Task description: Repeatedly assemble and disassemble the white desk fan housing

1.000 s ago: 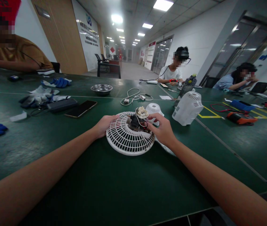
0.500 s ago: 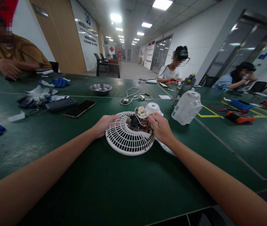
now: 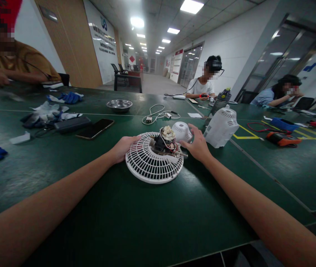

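Observation:
A round white fan grille (image 3: 153,174) lies on the green table, with the fan motor (image 3: 165,142) on its middle; wires and a cream-coloured gear housing (image 3: 168,132) show on top. My left hand (image 3: 123,150) grips the grille's left rim, thumb on top and the other fingers mostly hidden. Behind the motor, to its right, stands a white vented motor cover (image 3: 182,130). My right hand (image 3: 198,144) is beside that cover, thumb and fingers spread around its right side; whether they touch it I cannot tell.
A white plastic housing (image 3: 221,128) and a bottle (image 3: 216,107) stand to the right. Beyond the grille are a coiled white cable (image 3: 158,116) and a metal bowl (image 3: 119,105). A phone (image 3: 95,128) and gloves (image 3: 70,97) lie left; an orange multimeter (image 3: 283,138) lies right. Several people sit around.
My right hand has come off the motor and moved right, opening its fingers beside the white cover. My left hand stays on the grille. The person at left has shifted a hand leftward.

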`<act>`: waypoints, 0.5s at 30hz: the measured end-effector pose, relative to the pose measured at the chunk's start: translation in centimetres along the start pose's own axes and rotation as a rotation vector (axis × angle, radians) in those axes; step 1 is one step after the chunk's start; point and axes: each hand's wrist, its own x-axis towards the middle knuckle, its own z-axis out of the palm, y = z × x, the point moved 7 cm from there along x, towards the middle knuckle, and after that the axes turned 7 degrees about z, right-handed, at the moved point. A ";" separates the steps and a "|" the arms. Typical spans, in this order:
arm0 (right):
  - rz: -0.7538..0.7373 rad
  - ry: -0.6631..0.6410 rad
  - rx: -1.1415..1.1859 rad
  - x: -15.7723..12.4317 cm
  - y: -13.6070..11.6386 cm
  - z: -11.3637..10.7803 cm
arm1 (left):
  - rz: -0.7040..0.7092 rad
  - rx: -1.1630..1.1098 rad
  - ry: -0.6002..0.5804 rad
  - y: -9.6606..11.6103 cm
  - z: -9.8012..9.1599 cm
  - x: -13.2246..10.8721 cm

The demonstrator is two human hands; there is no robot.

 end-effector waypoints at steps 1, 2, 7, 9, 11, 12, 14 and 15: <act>0.030 -0.047 0.005 0.1 0.7 0.5 | -0.001 -0.004 -0.001 0.0 0.0 0.0; 0.067 -0.090 0.012 0.2 1.3 1.0 | -0.002 -0.008 -0.005 0.0 -0.1 0.1; 0.400 -0.102 0.223 0.5 3.6 1.5 | -0.005 0.002 -0.003 0.0 -0.2 0.1; 0.574 -0.121 0.504 0.1 3.7 1.9 | 0.006 0.004 -0.002 0.0 -0.2 0.1; 0.673 -0.218 0.781 -0.5 2.7 2.8 | 0.012 0.003 0.003 0.0 -0.2 0.1; 0.667 -0.266 0.876 -0.7 1.8 3.1 | 0.012 0.005 0.007 0.0 -0.2 0.1; 0.557 -0.293 0.964 -1.0 -0.2 3.0 | 0.013 0.011 0.012 0.0 -0.2 0.1; 0.476 -0.276 0.964 -1.2 -1.1 2.6 | 0.017 0.015 0.011 0.0 -0.2 0.1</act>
